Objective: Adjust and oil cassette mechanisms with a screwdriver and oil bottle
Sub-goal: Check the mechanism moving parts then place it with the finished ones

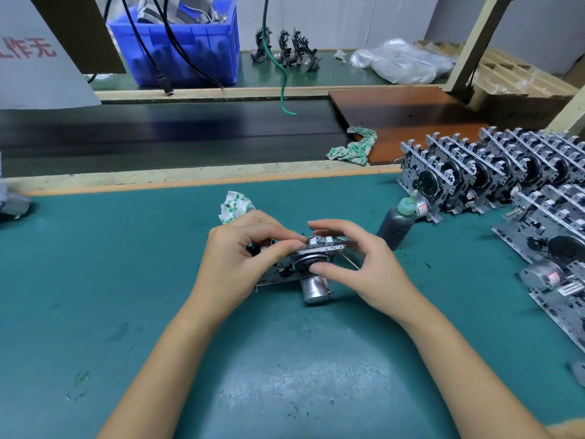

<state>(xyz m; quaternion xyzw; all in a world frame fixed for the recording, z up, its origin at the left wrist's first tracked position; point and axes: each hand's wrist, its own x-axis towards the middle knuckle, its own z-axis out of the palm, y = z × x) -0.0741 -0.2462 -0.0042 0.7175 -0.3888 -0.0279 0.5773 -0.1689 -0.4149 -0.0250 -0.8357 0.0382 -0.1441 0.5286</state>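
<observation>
Teal mat (126, 280), blue bin (190, 55), green-capped dark oil bottle (397, 221), green-patterned white rag (235, 206)

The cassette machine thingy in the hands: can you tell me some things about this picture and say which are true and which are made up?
1. Both hands hold one cassette mechanism, the left hand and the right hand. True.
2. The oil bottle is in the right hand. False: it stands on the green mat, to the right of the hands.
3. The oil bottle has a green cap. True.
4. The blue crate sits right next to the hands. False: it is far back, beyond the dark belt.
5. More mechanisms are lined up on the right. True.
</observation>
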